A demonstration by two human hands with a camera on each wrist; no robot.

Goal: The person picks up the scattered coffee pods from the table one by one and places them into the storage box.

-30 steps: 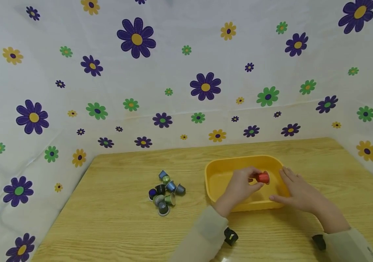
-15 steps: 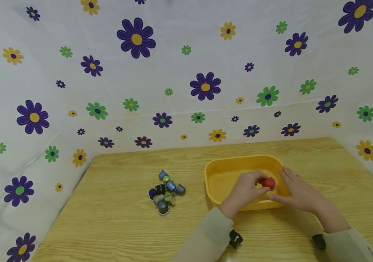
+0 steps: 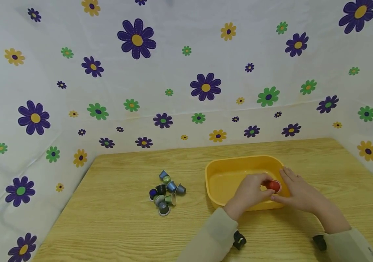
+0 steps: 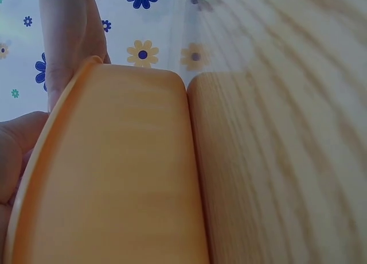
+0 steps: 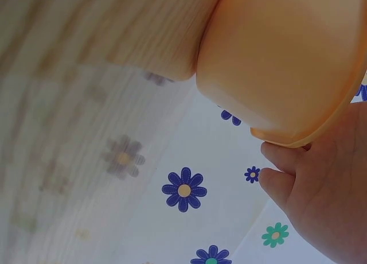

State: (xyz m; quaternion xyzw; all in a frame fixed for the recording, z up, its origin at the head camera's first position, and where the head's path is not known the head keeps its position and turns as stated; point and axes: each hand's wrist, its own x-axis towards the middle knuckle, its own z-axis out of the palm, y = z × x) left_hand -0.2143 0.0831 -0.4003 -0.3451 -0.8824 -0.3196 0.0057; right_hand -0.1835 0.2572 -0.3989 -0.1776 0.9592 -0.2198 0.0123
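In the head view my left hand (image 3: 252, 191) pinches a red coffee capsule (image 3: 275, 186) between thumb and fingertips, over the right part of a yellow plastic tub (image 3: 219, 199). The capsule's pale rim faces right. My right hand (image 3: 299, 191) rests on the tub's right end, fingers fairly straight along the rim and thumb toward the near corner. In the right wrist view, two fingers of the right hand (image 5: 338, 183) lie against the tub's rim (image 5: 321, 129). The left wrist view shows the tub wall (image 4: 126, 160), with the left hand (image 4: 14, 155) partly hidden behind it.
Left of the tub, a loose cluster of several coffee capsules (image 3: 171, 186) in blue, green, black and grey lies on the wooden table (image 3: 117, 218). A white flower-print cloth (image 3: 173, 65) hangs behind and at both sides. Black wrist bands show by the sleeves.
My left hand has moved a little right and down with the red capsule, closer to the right hand. The right hand, the tub and the other capsules have stayed put.
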